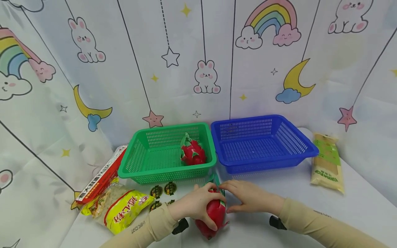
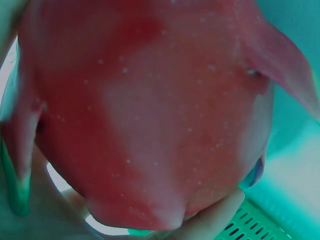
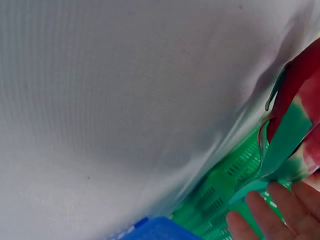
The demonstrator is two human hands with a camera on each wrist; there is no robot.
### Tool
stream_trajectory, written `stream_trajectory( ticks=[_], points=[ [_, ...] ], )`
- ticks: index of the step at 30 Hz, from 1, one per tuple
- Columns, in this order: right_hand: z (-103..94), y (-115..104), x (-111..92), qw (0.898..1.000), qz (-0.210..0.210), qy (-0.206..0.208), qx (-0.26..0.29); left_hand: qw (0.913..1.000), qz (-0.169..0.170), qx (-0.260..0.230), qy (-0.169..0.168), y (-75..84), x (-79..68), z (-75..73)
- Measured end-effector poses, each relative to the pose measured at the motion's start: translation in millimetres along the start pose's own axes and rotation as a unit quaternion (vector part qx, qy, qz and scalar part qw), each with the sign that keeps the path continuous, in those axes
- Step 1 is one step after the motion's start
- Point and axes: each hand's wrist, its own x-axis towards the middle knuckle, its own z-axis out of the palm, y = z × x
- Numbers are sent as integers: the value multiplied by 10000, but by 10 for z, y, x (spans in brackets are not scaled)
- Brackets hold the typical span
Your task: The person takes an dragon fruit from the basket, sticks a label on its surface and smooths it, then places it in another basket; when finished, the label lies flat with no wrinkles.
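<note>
A red dragon fruit (image 1: 216,212) with green-tipped scales lies at the table's front, below the baskets. My left hand (image 1: 197,202) grips it from the left, thumb near the lower end and fingers over the top. The fruit's red skin (image 2: 150,115) fills most of the left wrist view. To its right is my right hand (image 1: 252,197), fingers extended toward the green leafy end; whether the fingertips touch it I cannot tell. A second dragon fruit (image 1: 193,152) sits in the right part of the green basket (image 1: 164,172).
A blue basket (image 1: 266,165) stands right of the green one. At the left lie a red pasta packet (image 1: 103,174) and a yellow food bag (image 1: 124,208), near several round dark stickers (image 1: 170,188). A beige-and-green packet (image 1: 327,163) lies far right. A patterned curtain (image 1: 180,96) hangs behind.
</note>
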Motion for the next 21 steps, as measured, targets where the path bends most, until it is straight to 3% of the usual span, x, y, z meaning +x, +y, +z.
stream_trajectory(
  ticks=[8, 21],
  points=[
    [41, -1, 5, 9996, 188, -98, 170, 9999, -66, -96, -91, -20, 11, 29],
    [88, 48, -16, 9970, 520, -360, 457, 9997, -140, -217, 45, -7, 39, 22]
  ],
)
